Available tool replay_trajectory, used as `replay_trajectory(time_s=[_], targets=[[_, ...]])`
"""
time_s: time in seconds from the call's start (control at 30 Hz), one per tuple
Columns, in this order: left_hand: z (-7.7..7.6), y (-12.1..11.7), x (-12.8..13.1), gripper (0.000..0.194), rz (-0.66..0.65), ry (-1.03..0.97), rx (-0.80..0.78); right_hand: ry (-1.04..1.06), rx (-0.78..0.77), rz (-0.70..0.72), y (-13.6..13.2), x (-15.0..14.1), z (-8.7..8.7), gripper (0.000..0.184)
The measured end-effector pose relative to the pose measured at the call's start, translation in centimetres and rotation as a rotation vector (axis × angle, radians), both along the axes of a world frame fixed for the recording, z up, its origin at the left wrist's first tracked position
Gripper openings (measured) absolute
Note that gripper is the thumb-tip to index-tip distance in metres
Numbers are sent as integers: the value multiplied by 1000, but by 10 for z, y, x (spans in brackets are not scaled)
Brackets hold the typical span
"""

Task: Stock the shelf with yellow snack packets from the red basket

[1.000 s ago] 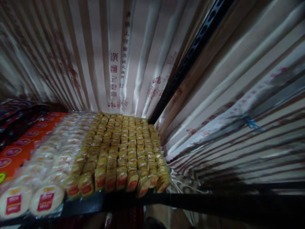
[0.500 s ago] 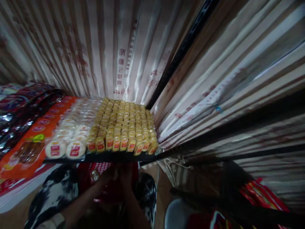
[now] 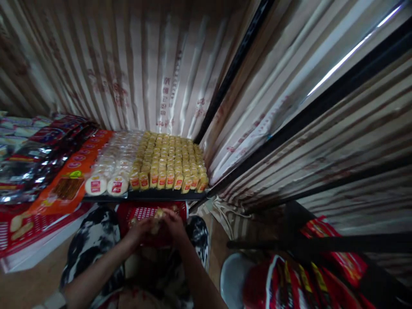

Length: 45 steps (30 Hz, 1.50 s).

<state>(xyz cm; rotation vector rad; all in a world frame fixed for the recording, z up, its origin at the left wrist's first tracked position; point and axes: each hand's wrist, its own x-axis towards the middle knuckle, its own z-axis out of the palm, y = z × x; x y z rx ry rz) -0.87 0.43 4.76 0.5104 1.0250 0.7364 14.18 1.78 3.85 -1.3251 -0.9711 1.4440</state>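
Note:
My left hand (image 3: 141, 228) and my right hand (image 3: 174, 222) meet low in the view, over a red plastic basket (image 3: 124, 211) between my knees. Their fingers close from both sides on small yellow wrapped snacks (image 3: 157, 219); dim light and blur hide how many there are. A few similar pieces seem to lie in the basket. Just above the hands, on a dark shelf (image 3: 154, 195), stand tight rows of yellow wrapped snacks (image 3: 169, 161). Left of them are two rows of round white packaged pastries (image 3: 117, 184).
Orange snack packs (image 3: 72, 178) and dark shiny packets (image 3: 35, 159) fill the shelf's left part. A red basket (image 3: 48, 223) sits below them. Pleated fabric (image 3: 148, 86) and dark metal bars (image 3: 238, 64) enclose the corner. At lower right are a pale bucket (image 3: 233, 274) and red packages (image 3: 289, 283).
The view has tilted downward, bringing both arms and the basket into sight. The hands, dim and low half a second ago, are now raised slightly with yellow snacks between them.

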Motion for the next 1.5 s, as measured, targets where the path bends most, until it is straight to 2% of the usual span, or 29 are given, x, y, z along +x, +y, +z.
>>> replay_trajectory(time_s=[0.13, 0.27, 0.4, 0.5, 0.57, 0.67, 0.77, 0.93, 1.1, 1.27, 1.4, 1.5], targets=[[23, -7, -1, 47, -12, -70, -21, 181, -62, -4, -4, 0, 16, 50], [34, -12, 6, 50, -30, -70, 58, 248, -87, -76, -4, 4, 28, 58], [29, -9, 10, 56, 87, 191, 188, 399, -76, -175, -10, 2, 40, 58], [20, -4, 7, 49, 165, 460, 358, 387, -62, -169, -17, -4, 47, 52], [16, -3, 3, 41, 162, 609, 494, 341, -54, -173, -20, -9, 50, 51], [17, -6, -3, 35, 123, 773, 663, 274, -53, -178, -20, -14, 52, 51], [27, -9, -7, 33, 71, 827, 763, 222, -50, -189, -17, -15, 52, 50], [43, -8, -14, 25, -151, 782, 782, 212, 22, -199, -17, -14, 53, 48], [46, 3, -13, 41, -187, 751, 771, 143, 129, -97, -19, -15, 59, 47], [59, 13, -3, 34, -196, 699, 781, 121, 187, -155, -16, -7, 51, 47], [71, 33, 9, 27, -89, 870, 761, 48, 170, -237, -16, 4, 32, 42], [69, 53, 23, 20, -26, 972, 771, 8, 139, -249, -17, 10, 18, 37]])
